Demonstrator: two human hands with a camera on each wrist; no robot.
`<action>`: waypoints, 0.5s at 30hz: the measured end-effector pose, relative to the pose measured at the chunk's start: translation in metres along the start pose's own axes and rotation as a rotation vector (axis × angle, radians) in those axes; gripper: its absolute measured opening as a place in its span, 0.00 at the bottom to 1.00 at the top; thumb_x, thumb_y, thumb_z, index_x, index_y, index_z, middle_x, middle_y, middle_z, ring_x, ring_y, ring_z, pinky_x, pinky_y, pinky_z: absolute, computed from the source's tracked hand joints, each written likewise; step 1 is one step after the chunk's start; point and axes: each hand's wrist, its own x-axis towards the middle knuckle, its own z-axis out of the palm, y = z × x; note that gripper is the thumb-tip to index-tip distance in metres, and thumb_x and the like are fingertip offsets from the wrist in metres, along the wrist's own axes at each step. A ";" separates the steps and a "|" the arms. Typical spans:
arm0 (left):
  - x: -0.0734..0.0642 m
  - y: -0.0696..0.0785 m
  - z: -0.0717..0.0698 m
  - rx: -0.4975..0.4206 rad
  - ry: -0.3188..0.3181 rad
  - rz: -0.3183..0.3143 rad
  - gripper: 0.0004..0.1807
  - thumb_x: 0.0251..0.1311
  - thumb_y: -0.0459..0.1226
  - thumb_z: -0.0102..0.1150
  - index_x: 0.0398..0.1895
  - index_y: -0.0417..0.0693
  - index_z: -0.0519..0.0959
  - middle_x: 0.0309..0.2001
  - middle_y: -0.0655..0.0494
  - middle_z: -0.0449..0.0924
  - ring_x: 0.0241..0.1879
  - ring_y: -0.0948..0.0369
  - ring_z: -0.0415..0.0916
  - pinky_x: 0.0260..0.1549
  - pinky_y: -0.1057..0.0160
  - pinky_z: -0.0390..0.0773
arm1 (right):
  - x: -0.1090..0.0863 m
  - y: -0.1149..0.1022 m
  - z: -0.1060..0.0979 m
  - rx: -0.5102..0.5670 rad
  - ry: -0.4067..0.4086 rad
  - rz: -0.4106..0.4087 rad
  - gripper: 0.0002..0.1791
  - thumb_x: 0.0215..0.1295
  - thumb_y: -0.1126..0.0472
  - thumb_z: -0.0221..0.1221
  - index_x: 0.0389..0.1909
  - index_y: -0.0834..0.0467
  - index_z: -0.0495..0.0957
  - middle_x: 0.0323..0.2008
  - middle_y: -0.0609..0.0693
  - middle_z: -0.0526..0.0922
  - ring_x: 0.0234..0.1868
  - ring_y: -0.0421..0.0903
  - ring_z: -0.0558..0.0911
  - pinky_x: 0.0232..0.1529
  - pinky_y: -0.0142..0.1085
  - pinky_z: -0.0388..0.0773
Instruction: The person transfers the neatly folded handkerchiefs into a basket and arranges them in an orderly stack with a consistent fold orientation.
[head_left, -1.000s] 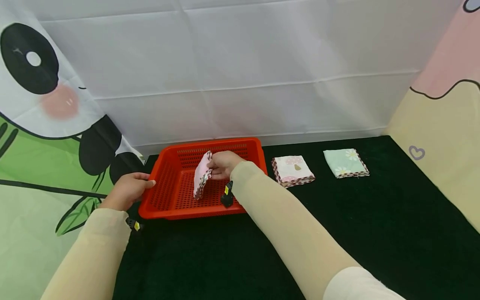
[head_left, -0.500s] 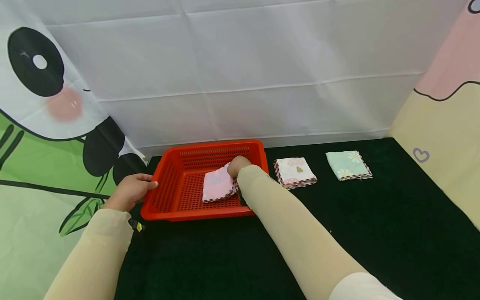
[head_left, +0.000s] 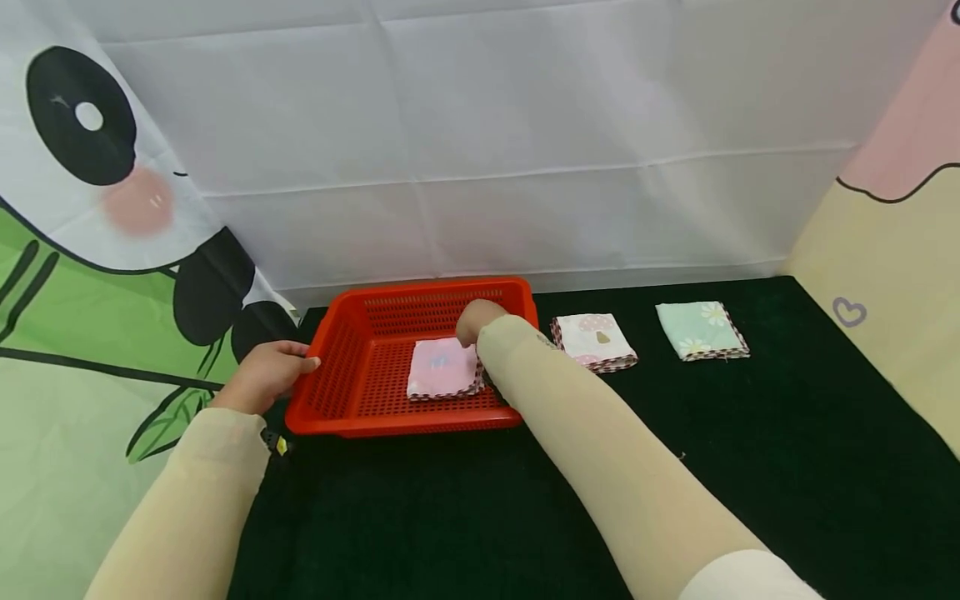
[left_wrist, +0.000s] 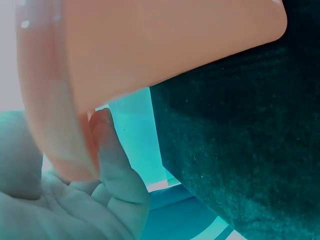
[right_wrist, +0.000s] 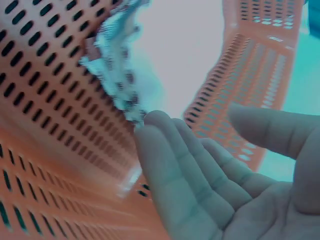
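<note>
A red plastic basket (head_left: 420,430) stands on the dark green cloth. My left hand (head_left: 268,377) grips its left rim; in the left wrist view the rim passes between thumb and fingers. A folded pink handkerchief (head_left: 442,368) with a checked edge lies flat on the basket floor. Beside its right edge is my right hand (head_left: 478,320), mostly hidden by its own wrist in the head view. The right wrist view shows that hand (right_wrist: 215,185) with thumb apart and fingers extended, holding nothing, fingertips near the checked edge.
Right of the basket lies a folded white handkerchief (head_left: 597,338) with a mushroom-like print. Farther right is a folded mint-green handkerchief (head_left: 699,327) with daisies. A white fabric backdrop (head_left: 525,167) rises behind, and printed cloth walls stand at both sides.
The pink handkerchief went from upright in my right hand to flat in the basket. My right hand let it go and shifted right. My left hand kept its grip on the rim.
</note>
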 end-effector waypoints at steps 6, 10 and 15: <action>0.003 0.002 0.003 -0.001 -0.007 -0.011 0.27 0.75 0.40 0.58 0.70 0.34 0.67 0.60 0.36 0.76 0.50 0.48 0.79 0.56 0.45 0.79 | -0.037 0.000 -0.023 0.155 0.047 -0.031 0.21 0.77 0.57 0.49 0.19 0.51 0.67 0.24 0.48 0.66 0.20 0.44 0.64 0.24 0.36 0.65; 0.004 0.002 0.004 0.003 -0.003 -0.009 0.28 0.75 0.40 0.57 0.70 0.33 0.67 0.60 0.36 0.75 0.51 0.47 0.79 0.55 0.45 0.79 | -0.054 0.004 -0.033 0.214 0.063 -0.043 0.17 0.76 0.55 0.53 0.23 0.52 0.71 0.22 0.48 0.70 0.18 0.45 0.70 0.24 0.37 0.69; 0.002 -0.002 0.002 0.007 0.009 -0.004 0.28 0.75 0.41 0.57 0.69 0.33 0.67 0.60 0.35 0.75 0.51 0.47 0.78 0.54 0.46 0.80 | -0.069 0.009 -0.037 0.303 0.057 -0.089 0.13 0.75 0.51 0.57 0.43 0.58 0.80 0.41 0.58 0.84 0.25 0.48 0.80 0.29 0.38 0.80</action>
